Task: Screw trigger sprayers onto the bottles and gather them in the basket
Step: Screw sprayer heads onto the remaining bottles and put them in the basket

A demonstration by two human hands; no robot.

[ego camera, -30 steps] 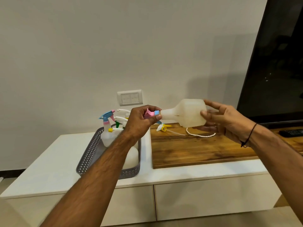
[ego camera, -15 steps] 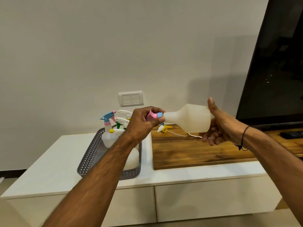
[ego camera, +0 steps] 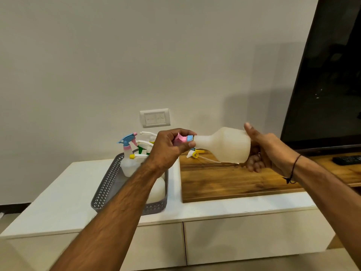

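Observation:
A white translucent bottle (ego camera: 224, 145) is held sideways in the air above the cabinet, neck pointing left. My right hand (ego camera: 261, 149) grips its base, thumb up. My left hand (ego camera: 170, 147) is closed around the pink and blue trigger sprayer (ego camera: 183, 138) sitting on the bottle's neck. The grey perforated basket (ego camera: 105, 184) stands on the white cabinet at the left and holds several bottles with sprayers, one with a blue and pink head (ego camera: 128, 140). A loose yellow and white sprayer (ego camera: 194, 153) lies on the wooden board.
The wooden board (ego camera: 224, 180) covers the right part of the white cabinet top (ego camera: 64, 192). A dark TV screen (ego camera: 330, 75) rises at the right, with a black remote (ego camera: 347, 159) below it. A wall switch plate (ego camera: 155, 118) is behind the basket.
My right hand went from fingers spread around the bottle's base to a new grip with the thumb up, turning the bottle. The left hand stays on the sprayer.

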